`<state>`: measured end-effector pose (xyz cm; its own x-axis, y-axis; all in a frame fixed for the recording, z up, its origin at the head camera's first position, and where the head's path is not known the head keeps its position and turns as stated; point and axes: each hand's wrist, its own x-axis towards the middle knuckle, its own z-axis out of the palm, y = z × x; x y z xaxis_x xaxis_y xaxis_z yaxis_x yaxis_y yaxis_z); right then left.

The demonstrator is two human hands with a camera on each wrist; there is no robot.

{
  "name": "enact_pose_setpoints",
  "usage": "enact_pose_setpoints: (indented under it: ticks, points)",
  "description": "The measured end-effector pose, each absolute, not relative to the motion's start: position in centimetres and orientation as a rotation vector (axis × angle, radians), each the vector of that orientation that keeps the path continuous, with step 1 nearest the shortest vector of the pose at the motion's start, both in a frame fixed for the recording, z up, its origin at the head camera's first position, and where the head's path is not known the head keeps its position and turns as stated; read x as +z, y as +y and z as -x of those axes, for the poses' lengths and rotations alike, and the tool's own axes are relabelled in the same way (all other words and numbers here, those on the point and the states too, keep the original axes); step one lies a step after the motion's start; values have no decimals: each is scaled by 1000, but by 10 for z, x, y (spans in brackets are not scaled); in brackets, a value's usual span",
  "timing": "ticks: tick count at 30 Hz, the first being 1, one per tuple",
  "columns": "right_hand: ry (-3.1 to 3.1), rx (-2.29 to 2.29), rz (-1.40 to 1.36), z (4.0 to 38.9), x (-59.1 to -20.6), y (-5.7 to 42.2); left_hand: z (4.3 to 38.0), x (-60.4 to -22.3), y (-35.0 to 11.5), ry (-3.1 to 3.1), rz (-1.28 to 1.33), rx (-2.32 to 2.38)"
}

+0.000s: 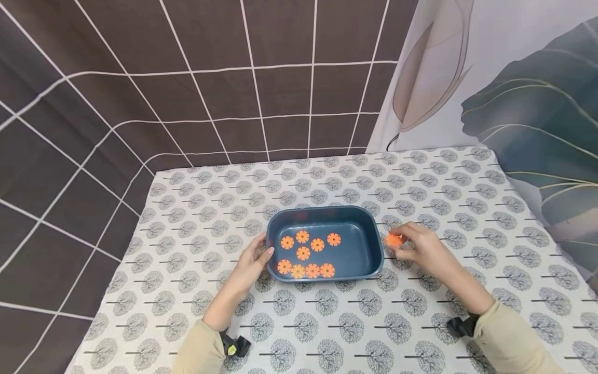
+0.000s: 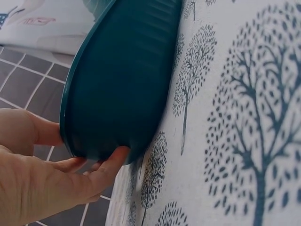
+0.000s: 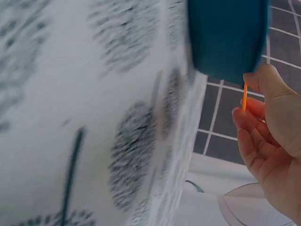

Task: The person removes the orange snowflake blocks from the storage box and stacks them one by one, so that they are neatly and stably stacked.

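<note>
A dark teal rectangular basin [image 1: 355, 249] stands on the cloth-covered table. Several flat orange notched discs [image 1: 334, 239], shaped like flowers with a hole in the middle, lie in its left and front part. My left hand [image 1: 248, 264] grips the basin's left end, thumb over the rim and fingers against the outer wall [image 2: 113, 84]. Just off the basin's right end, my right hand [image 1: 422, 246] pinches another orange disc [image 1: 394, 240] between thumb and fingers. Seen edge-on in the right wrist view, this disc [image 3: 244, 96] is a thin orange strip.
A white tablecloth [image 1: 327, 322] printed with grey trees covers the table. Behind it hangs a dark cloth with white grid lines [image 1: 280, 93]. At the right is a pale curtain [image 1: 434, 104] with leaf shapes. Black straps [image 1: 462, 327] sit on both wrists.
</note>
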<state>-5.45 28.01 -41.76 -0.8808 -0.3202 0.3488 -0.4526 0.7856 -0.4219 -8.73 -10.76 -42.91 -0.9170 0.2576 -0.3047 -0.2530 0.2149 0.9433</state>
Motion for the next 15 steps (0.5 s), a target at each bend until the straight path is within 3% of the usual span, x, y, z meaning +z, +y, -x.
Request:
enact_pose_setpoints:
  ticks: [15]
  points:
    - [-2977, 622, -516, 58, -435, 289, 86, -426, -107, 2072, 7, 1765]
